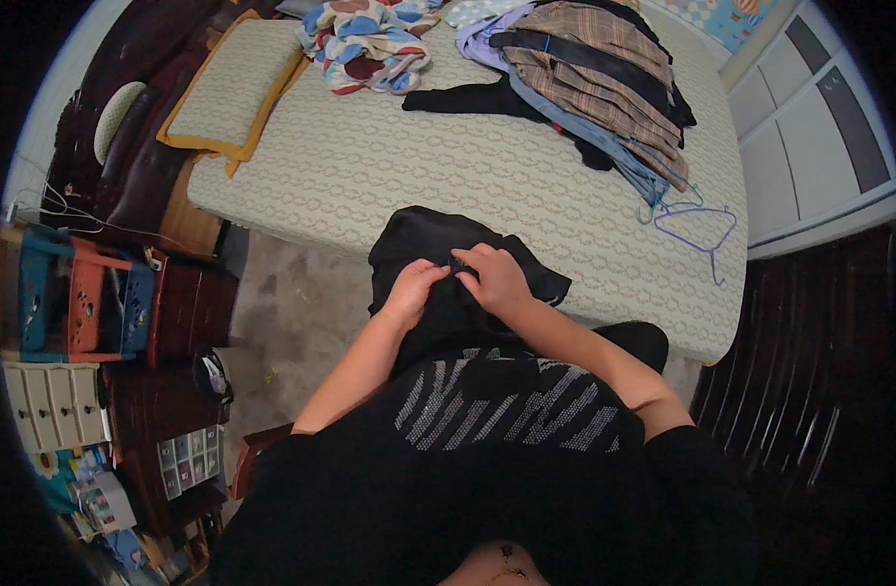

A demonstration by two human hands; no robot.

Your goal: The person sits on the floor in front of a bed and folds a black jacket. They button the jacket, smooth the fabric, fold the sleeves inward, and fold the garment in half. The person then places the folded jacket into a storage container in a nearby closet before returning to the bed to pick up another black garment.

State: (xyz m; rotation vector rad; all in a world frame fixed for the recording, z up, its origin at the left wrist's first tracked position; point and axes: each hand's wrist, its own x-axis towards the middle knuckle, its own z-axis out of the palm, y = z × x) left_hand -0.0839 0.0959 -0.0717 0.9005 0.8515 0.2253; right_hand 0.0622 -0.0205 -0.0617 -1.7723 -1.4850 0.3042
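A black garment (448, 234) lies over the near edge of the bed and down towards my lap. My left hand (414, 290) pinches a small dark piece at the middle of this garment between thumb and finger. From the other side my right hand (496, 278) grips the same spot, its fingertips almost touching those of my left. Whether the dark piece is a button, a fastener or a fold is too small to tell. Farther up the bed is a pile of clothes, with a brown plaid garment (587, 80) on top and a black sleeve (459, 100) stretched out to the left.
A purple hanger (696, 228) lies at the bed's right side, close to the pile. A pillow (232, 80) with a yellow border and a crumpled multicoloured blanket (367, 47) are at the upper left. Left of the floor stand plastic shelves (85, 300) and a drawer unit (56, 406).
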